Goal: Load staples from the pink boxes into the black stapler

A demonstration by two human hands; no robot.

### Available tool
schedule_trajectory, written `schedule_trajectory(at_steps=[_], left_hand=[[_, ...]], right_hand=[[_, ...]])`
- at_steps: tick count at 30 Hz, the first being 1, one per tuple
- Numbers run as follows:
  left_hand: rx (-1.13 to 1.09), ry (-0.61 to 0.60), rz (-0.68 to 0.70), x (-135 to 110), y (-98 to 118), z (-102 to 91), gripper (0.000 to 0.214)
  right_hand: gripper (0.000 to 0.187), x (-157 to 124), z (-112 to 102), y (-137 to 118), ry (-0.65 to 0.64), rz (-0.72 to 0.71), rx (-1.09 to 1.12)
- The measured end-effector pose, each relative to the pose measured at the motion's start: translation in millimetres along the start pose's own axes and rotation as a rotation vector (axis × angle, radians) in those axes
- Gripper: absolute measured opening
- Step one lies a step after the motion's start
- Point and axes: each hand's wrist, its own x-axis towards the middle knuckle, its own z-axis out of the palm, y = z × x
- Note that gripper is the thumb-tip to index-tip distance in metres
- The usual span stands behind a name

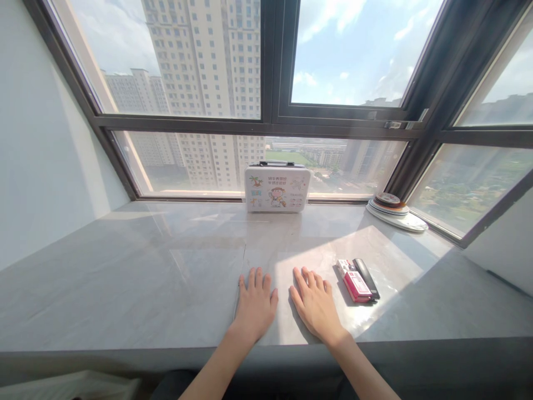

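Note:
My left hand lies flat, palm down, on the grey stone sill, fingers stretched out and holding nothing. My right hand rests flat beside it, a little to the right, fingers spread and empty. Just right of my right hand lie a small red and white box and a slim black object, side by side, untouched. A white case with cartoon pictures and a black handle stands upright against the window at the back centre.
A stack of round plates or coasters sits at the back right by the window frame. Large windows surround the sill. A white wall borders the left. The sill's front edge runs under my wrists.

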Motion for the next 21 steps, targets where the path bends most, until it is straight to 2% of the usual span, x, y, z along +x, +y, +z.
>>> schedule_trajectory(at_steps=[21], left_hand=[[-0.008,0.039,-0.016,-1,5,-11.8,0.045]], right_hand=[[0.039,-2,-14,-5,0.041,0.002,0.025]])
